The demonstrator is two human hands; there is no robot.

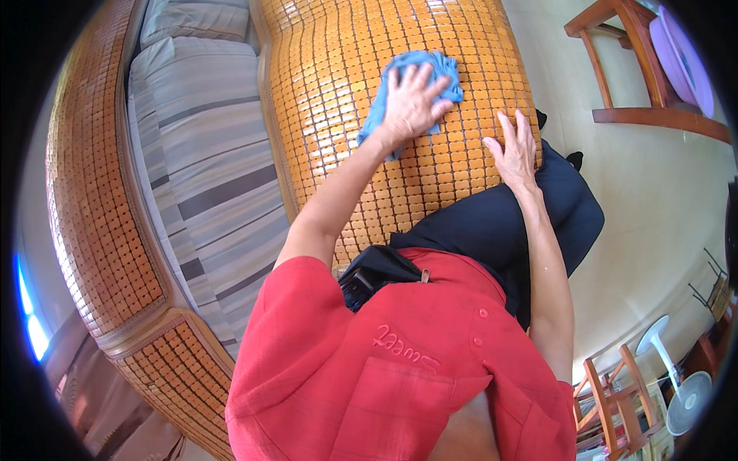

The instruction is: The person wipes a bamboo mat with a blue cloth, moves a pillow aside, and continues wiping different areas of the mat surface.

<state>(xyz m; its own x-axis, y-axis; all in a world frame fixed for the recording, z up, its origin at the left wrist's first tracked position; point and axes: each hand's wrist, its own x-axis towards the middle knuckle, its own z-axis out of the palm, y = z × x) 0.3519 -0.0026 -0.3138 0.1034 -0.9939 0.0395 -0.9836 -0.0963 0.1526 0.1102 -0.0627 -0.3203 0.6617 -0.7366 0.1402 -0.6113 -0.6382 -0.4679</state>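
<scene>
A crumpled blue cloth (424,62) lies on the tile-patterned mat (323,75) that covers the sofa seat. My left hand (409,106) is palm down on top of this cloth, fingers spread and slightly blurred, with no finger closed around it. Cloth shows beyond the fingertips and beside the wrist; what lies under the palm is hidden. To the right, near the front edge of the seat, my right hand (516,147) rests on the mat with its fingers apart and nothing in it.
Striped cushions (202,127) line the backrest on the left. My bent leg in dark trousers (478,219) is at the seat's front. Across the pale floor (599,230) stand a wooden stool (640,52) with a purple basin (677,63), a wooden chair (620,403) and a white fan (689,403).
</scene>
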